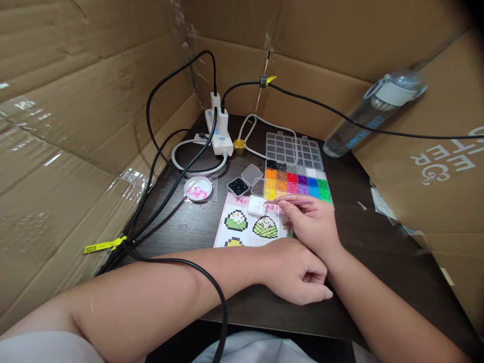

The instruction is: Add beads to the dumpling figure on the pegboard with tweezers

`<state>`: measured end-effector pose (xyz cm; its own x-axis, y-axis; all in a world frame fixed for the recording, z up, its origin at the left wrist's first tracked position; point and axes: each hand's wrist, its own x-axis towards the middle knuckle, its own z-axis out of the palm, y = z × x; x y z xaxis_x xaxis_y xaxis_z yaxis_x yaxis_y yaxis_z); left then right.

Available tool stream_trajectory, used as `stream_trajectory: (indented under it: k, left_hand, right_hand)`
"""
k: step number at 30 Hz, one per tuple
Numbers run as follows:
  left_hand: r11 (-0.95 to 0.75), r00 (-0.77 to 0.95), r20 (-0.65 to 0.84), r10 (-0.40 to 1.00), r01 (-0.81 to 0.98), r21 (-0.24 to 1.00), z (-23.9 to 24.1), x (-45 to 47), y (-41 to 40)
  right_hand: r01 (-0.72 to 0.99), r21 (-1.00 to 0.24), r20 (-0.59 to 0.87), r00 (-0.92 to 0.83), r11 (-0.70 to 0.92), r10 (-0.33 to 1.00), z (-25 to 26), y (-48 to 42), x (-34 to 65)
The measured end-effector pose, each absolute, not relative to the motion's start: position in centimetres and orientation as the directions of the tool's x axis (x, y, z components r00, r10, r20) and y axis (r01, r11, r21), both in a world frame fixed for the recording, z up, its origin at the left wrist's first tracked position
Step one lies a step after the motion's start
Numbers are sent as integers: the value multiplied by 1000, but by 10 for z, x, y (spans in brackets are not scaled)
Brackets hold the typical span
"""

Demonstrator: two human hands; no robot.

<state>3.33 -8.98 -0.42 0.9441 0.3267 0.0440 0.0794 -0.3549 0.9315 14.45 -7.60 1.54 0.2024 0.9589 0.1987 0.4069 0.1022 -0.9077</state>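
Note:
My right hand [315,219] is closed around slim pink tweezers [300,202]. Their tips reach over a small clear box of white beads [257,206], which sits on a printed bead pattern sheet [247,237]. My left hand [297,272] is curled into a loose fist in front of the sheet, against the right wrist, with nothing visible in it. Its forearm crosses the sheet's near edge. Left of the white beads stands an open box of black beads [238,187]. Behind my right hand lies a compartment case of coloured beads [292,177], its lid [291,148] folded back.
A white dish [188,189] with pink beads rests on a pegboard [214,189] at left. Behind are a power strip [221,138], a gold cup [239,146] and a leaning bottle [374,116]. A black cable [223,297] hangs across my left forearm. Cardboard walls [321,91] surround the table.

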Motion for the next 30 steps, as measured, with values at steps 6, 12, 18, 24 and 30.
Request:
stream_trajectory:
  k: [6,12,18,24,30]
  left_hand:
    - [-364,945,38,325,88,927,-3,33,-89]
    - [-373,950,57,308,65,925,-2,32,-88]
    - [-413,955,106,278,19,911,0,32,-85]
    - [-410,940,170,295,-36,912,-3,34,-86]
    - [-392,928,212,306,-80,917,0,33,-85]
  right_hand:
    - [406,-910,186,205,90,961,17,-77,144]
    - [421,-901,224,258,99,940,24,-80,147]
    - [454,-887,286,393,86,874,43,-91,185]
    - [381,-921,237,375,84,896,14,-109,237]
    - [330,-944,131,323,18,937,-3,-117,246]
